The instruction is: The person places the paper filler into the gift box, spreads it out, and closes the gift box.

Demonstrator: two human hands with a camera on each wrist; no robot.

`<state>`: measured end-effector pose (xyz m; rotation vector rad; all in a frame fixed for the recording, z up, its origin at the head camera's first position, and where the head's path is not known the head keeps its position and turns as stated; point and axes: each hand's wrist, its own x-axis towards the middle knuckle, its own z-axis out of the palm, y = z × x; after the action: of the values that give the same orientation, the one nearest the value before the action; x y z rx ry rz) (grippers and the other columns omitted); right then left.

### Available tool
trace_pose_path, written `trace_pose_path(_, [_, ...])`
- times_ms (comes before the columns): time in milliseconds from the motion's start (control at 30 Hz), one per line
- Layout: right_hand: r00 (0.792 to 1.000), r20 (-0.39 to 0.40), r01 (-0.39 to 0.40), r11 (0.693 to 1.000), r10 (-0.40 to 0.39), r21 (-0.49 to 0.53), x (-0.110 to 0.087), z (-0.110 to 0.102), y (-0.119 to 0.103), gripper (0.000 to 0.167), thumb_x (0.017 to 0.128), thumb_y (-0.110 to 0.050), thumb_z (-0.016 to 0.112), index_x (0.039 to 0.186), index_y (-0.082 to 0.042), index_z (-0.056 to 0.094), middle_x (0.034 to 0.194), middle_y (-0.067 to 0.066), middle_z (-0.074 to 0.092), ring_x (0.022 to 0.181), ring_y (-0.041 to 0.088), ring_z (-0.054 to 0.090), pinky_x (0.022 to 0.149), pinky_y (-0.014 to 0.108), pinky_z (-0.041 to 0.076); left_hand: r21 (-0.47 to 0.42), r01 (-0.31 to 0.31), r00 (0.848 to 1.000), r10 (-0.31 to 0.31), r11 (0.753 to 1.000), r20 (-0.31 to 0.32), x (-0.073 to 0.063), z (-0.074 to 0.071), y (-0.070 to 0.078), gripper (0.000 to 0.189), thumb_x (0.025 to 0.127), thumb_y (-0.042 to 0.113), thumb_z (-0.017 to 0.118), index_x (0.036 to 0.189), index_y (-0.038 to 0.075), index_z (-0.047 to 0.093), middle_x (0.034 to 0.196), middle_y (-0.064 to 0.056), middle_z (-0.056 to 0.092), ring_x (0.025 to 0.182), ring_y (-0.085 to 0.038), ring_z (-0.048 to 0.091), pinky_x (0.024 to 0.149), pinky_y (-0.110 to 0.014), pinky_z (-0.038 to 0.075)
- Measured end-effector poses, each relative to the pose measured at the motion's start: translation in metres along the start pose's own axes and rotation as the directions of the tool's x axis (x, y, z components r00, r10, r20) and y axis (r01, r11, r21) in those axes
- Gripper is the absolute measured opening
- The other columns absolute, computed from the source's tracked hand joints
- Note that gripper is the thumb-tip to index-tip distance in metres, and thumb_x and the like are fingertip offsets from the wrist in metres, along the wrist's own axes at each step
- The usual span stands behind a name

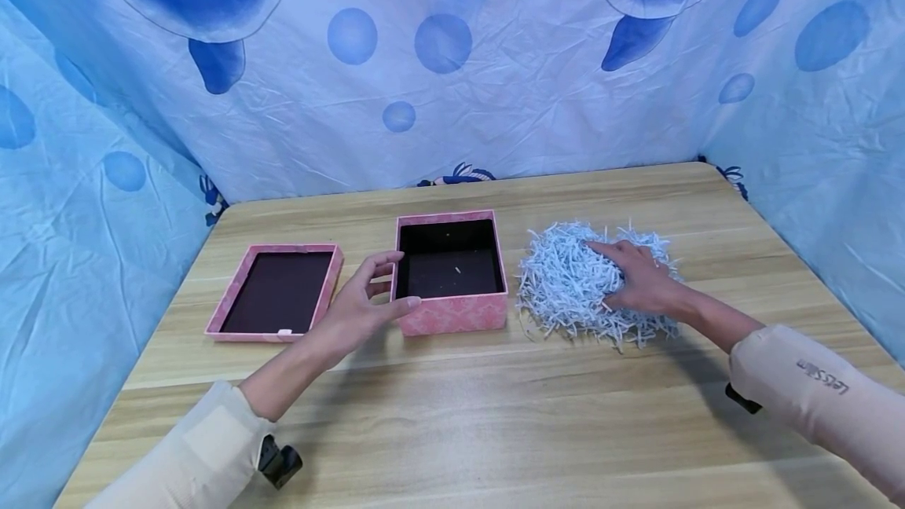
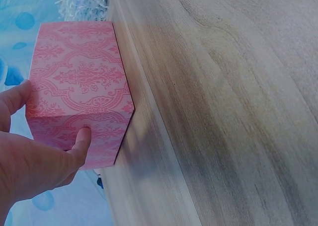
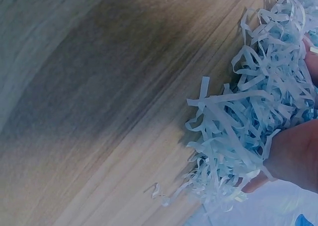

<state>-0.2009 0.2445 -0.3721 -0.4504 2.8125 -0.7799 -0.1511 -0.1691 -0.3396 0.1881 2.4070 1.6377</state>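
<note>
A pink patterned box (image 1: 452, 314) with a black inside stands upright on the table. At its front-left corner, my left hand (image 1: 360, 309) holds it, with the thumb at the front rim and the fingers against the left wall. The left wrist view shows one fingertip (image 2: 85, 132) on the box's side (image 2: 107, 131). To the right lies a loose heap of pale blue shredded paper (image 1: 566, 277). My right hand (image 1: 642, 281) rests in the heap, thumb and fingers spread apart. In the right wrist view, paper strands (image 3: 233, 126) cover parts of its thumb (image 3: 293, 156).
A shallow pink lid (image 1: 218, 320) with a dark inside lies left of the box, a small white scrap on its near edge. The wooden table (image 1: 467, 422) is bounded by a blue dolphin-print curtain (image 1: 495, 116) at the back and sides.
</note>
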Motion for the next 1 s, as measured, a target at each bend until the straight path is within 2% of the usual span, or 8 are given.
trace_pose_path(500, [1.000, 0.007, 0.014, 1.000, -0.014, 0.014, 0.0022, -0.0014, -0.0003, 0.088, 0.072, -0.004, 0.079, 0.148, -0.007, 0.034, 0.143, 0.030, 0.031, 0.124, 0.054, 0.025, 0.085, 0.080, 0.024, -0.007, 0.007, 1.000, -0.007, 1.000, 0.002, 0.0002, -0.0003, -0.0001, 0.076, 0.084, 0.025, 0.076, 0.146, 0.019, 0.033, 0.147, -0.015, 0.032, 0.133, -0.037, 0.038, 0.104, -0.049, 0.039])
trace_pose_path(700, [1.000, 0.015, 0.002, 0.999, -0.002, 0.044, 0.0025, -0.0031, -0.0013, 0.088, 0.072, -0.002, 0.079, 0.148, -0.008, 0.034, 0.143, 0.029, 0.031, 0.126, 0.054, 0.023, 0.086, 0.082, 0.018, -0.005, 0.007, 1.000, -0.007, 1.000, 0.002, 0.0009, -0.0007, 0.0001, 0.078, 0.083, 0.025, 0.077, 0.147, 0.018, 0.033, 0.147, -0.015, 0.032, 0.133, -0.037, 0.039, 0.103, -0.049, 0.040])
trace_pose_path(800, [1.000, 0.021, -0.013, 0.997, 0.012, 0.077, 0.0033, -0.0044, -0.0015, 0.087, 0.073, 0.001, 0.077, 0.148, -0.007, 0.034, 0.147, 0.031, 0.026, 0.130, 0.056, 0.017, 0.088, 0.082, 0.015, 0.008, 0.008, 1.000, -0.008, 1.000, 0.002, 0.0005, -0.0014, 0.0010, 0.078, 0.083, 0.027, 0.077, 0.147, 0.020, 0.033, 0.148, -0.015, 0.032, 0.133, -0.037, 0.039, 0.103, -0.050, 0.040])
trace_pose_path(867, [1.000, 0.024, -0.012, 0.995, 0.009, 0.101, 0.0039, -0.0049, -0.0007, 0.085, 0.074, 0.005, 0.074, 0.148, -0.006, 0.034, 0.149, 0.032, 0.023, 0.133, 0.056, 0.014, 0.092, 0.079, 0.020, 0.015, 0.011, 1.000, -0.011, 1.000, 0.001, 0.0004, -0.0016, 0.0014, 0.078, 0.083, 0.029, 0.077, 0.146, 0.022, 0.033, 0.148, -0.014, 0.032, 0.132, -0.036, 0.039, 0.104, -0.050, 0.039])
trace_pose_path(933, [1.000, 0.023, 0.002, 0.990, -0.005, 0.141, 0.0046, -0.0055, 0.0007, 0.083, 0.073, 0.010, 0.070, 0.147, -0.002, 0.034, 0.149, 0.033, 0.022, 0.135, 0.056, 0.012, 0.092, 0.069, 0.034, 0.019, 0.014, 1.000, -0.014, 1.000, 0.002, 0.0005, -0.0016, 0.0015, 0.077, 0.082, 0.031, 0.077, 0.146, 0.024, 0.034, 0.148, -0.013, 0.031, 0.132, -0.035, 0.039, 0.104, -0.050, 0.039])
trace_pose_path(1000, [0.999, 0.026, 0.025, 0.982, -0.030, 0.188, 0.0051, -0.0061, 0.0022, 0.081, 0.073, 0.017, 0.065, 0.146, 0.002, 0.034, 0.149, 0.033, 0.024, 0.136, 0.054, 0.014, 0.080, 0.051, 0.049, 0.019, 0.018, 1.000, -0.018, 1.000, -0.001, 0.0009, -0.0013, 0.0016, 0.077, 0.082, 0.032, 0.078, 0.145, 0.026, 0.034, 0.148, -0.012, 0.032, 0.132, -0.033, 0.039, 0.104, -0.050, 0.039])
